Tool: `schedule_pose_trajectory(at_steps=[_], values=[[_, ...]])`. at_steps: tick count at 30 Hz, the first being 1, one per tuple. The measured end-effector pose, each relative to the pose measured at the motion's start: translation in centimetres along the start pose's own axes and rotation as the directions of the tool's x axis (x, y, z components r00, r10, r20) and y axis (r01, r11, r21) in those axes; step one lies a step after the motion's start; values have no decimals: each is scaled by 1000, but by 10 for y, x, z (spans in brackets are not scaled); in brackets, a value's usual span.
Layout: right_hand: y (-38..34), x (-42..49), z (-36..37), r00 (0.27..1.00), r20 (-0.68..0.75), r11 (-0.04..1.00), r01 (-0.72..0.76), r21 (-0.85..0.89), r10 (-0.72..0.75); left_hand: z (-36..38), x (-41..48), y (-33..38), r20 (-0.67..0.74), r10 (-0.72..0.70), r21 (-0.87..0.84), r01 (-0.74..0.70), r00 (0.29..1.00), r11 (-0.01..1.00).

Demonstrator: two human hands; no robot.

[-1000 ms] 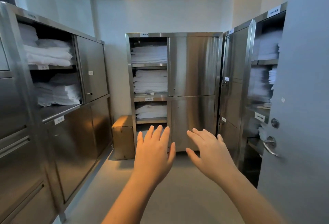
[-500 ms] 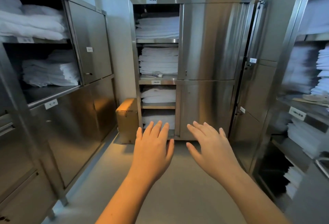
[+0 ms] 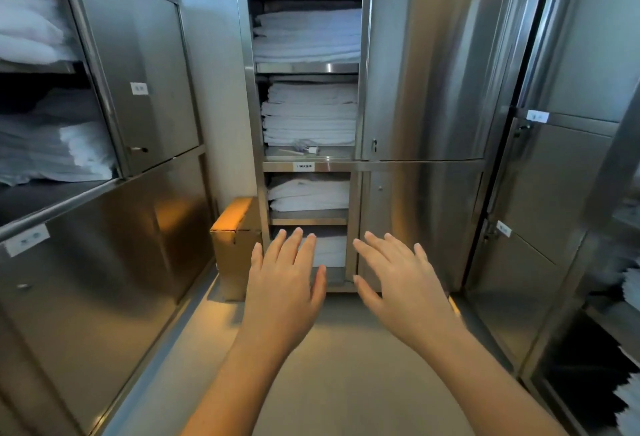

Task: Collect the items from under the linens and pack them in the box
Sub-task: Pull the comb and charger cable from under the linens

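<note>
A steel cabinet (image 3: 426, 64) stands straight ahead with its left column of shelves uncovered. Folded white linens (image 3: 310, 113) fill the second shelf, and small packaged items (image 3: 304, 150) peek out from under that stack at the shelf's front. More white linens (image 3: 308, 37) lie on the top shelf and on the two lower shelves. A brown cardboard box (image 3: 233, 245) sits on the floor left of the cabinet. My left hand (image 3: 284, 283) and my right hand (image 3: 398, 279) are stretched forward, palms down, fingers straight, holding nothing.
Steel cabinets line both sides of a narrow aisle. The left cabinet (image 3: 138, 71) has open shelves of white linens (image 3: 52, 148). The right cabinet (image 3: 568, 158) has closed doors and stacked linens (image 3: 630, 397) low at the edge. Bare floor (image 3: 346, 366) lies under my arms.
I have walked closer to the far cabinet, which now fills the view. Both hands stay outstretched and empty in the same pose.
</note>
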State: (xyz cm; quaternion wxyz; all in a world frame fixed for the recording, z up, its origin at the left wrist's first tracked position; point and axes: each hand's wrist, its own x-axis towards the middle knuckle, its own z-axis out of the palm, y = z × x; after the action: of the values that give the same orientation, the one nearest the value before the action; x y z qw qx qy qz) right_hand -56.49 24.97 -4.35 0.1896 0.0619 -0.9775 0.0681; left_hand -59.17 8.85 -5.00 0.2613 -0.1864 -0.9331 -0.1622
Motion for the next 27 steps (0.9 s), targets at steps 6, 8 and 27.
schedule_pose_trajectory(at_steps=[6, 8, 27], values=[[26, 71, 45, 1000, -2, 1000, -8, 27, 9, 67, 57, -17, 7, 70, 29, -70, 998, 997], [42, 99, 63, 1000, 15, 1000, -3, 18, 3, 93, 80, -26, 2, 71, 36, -71, 997, 997], [191, 411, 189, 995, 66, 996, 65, 53, -68, 288, 369, -94, -61, -15, 56, 19, 998, 998]])
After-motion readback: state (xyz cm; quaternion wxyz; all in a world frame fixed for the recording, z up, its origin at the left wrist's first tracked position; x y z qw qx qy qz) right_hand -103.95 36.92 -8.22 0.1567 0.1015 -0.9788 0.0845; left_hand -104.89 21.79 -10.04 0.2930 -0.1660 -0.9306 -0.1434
